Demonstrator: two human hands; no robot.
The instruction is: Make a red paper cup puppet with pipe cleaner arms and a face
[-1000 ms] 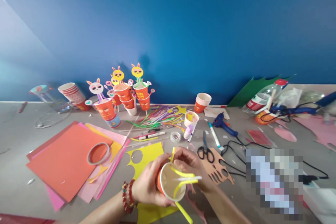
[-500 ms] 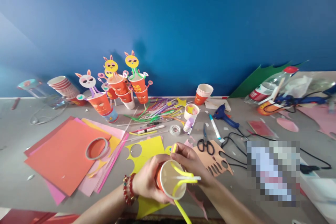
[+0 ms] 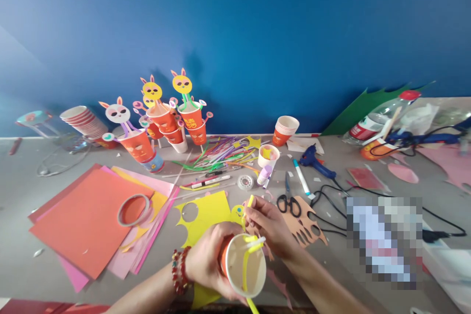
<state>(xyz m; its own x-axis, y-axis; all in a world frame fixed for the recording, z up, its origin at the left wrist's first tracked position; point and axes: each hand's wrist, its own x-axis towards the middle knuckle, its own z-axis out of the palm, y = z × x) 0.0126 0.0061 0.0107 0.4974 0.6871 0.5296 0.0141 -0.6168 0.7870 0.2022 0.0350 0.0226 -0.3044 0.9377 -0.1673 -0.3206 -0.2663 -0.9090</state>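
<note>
My left hand, with a red bead bracelet at the wrist, is wrapped around an orange-red paper cup, its white inside tilted toward me. A yellow pipe cleaner passes the cup's far rim, its end pinched between the thumb and fingers of my right hand. Inside the cup, yellow strands meet a short whitish stick, and another yellow end pokes out at the near side. Yellow paper with cut-out holes lies beneath, a round yellow paper face beside it.
Cup figures with rabbit heads stand back left, near orange paper sheets and a tape roll. Pipe cleaners, black-handled scissors, a blue glue gun and cables lie farther back and right.
My right hand has pulled its yellow pipe cleaner end slightly up and right, away from the cup. The strands and whitish stick have drawn back over the cup's mouth; the cup has shifted slightly.
</note>
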